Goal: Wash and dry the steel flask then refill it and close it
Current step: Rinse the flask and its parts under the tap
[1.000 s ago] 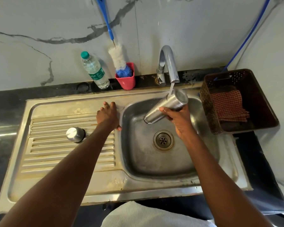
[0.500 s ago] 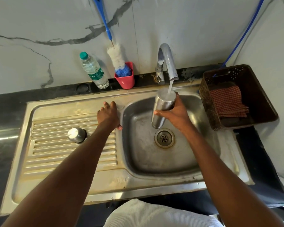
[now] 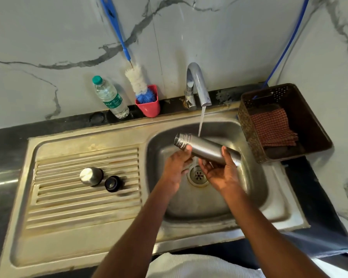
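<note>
The steel flask [image 3: 204,147] lies nearly level over the sink basin [image 3: 247,189], its threaded open mouth pointing left. Water from the tap [image 3: 198,87] runs onto its body. My right hand [image 3: 222,172] cradles it from below, thumb over the top of the body. My left hand [image 3: 177,164] touches the neck end, its thumb against the flask under the threads. The steel cup lid [image 3: 90,175] and a dark inner stopper [image 3: 113,183] sit on the ribbed drainboard [image 3: 68,203] at left.
A plastic water bottle [image 3: 110,97] and a red cup [image 3: 149,106] holding a bottle brush [image 3: 138,81] stand behind the sink. A brown basket [image 3: 309,125] with a checked cloth [image 3: 273,128] sits right of the basin. A blue hose [image 3: 285,43] runs up the wall.
The flask has tipped from upright under the tap to nearly level. My left hand left the drainboard and came to the flask's neck. The dark stopper now shows beside the lid.
</note>
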{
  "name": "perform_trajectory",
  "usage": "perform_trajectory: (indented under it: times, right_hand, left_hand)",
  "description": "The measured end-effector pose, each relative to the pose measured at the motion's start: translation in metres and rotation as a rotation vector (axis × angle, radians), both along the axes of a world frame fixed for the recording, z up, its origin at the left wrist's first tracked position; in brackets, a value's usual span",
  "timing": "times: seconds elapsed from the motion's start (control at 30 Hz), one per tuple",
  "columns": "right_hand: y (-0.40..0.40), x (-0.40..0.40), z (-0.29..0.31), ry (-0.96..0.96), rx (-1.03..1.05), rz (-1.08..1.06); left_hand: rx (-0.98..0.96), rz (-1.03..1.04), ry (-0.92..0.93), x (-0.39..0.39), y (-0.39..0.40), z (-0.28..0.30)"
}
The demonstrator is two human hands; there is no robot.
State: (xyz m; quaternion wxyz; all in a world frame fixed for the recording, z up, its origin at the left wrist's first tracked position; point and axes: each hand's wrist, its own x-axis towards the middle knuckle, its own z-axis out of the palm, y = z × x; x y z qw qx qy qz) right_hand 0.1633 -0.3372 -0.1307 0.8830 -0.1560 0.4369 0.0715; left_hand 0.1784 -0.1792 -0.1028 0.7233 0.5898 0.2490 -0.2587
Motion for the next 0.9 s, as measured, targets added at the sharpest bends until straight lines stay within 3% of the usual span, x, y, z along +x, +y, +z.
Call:
perform_trajectory:
  times: [0.1,0.2,0.27,0.33,0.4,0.43,0.5,0.6,0.7,0.9]
  right_hand:
    - [0.003,-0.003,-0.004,-0.006,0.022,0.022]
    - [-0.001,-0.003,-0.006,0.042,-0.079,0.178]
    - [-0.005,-0.004,-0.008,0.163,-0.358,0.361]
    - [-0.009,-0.005,-0.011,0.187,-0.846,0.546]
    - [-0.011,0.0,-0.009,-0.036,-1.264,0.736]
    - [-0.009,0.004,-0.004,-0.161,-1.345,0.8]
    - [-0.005,0.013,0.003,-0.27,-1.355,0.821]
    - [0.001,0.027,0.007,-0.24,-1.45,0.831]
    - [0.0,0.033,0.002,-0.221,-1.369,0.886]
    - [-0.006,0.05,-0.002,-0.265,-1.299,0.872]
  left_hand:
    - [-0.058,0.088,-0.09,0.011,-0.021,0.002]
    - [0.102,0.108,-0.18,0.025,-0.03,0.003]
    - [0.265,0.041,-0.276,0.035,-0.034,-0.001]
    - [0.386,-0.054,-0.328,0.043,-0.038,-0.003]
    - [0.462,-0.151,-0.313,0.049,-0.04,-0.003]
    - [0.498,-0.198,-0.314,0.05,-0.041,-0.003]
    - [0.514,-0.237,-0.313,0.053,-0.042,-0.003]
    - [0.478,-0.297,-0.331,0.058,-0.03,-0.006]
    - [0.42,-0.406,-0.411,0.062,-0.004,-0.002]
    - [0.447,-0.115,-0.403,0.06,0.049,-0.005]
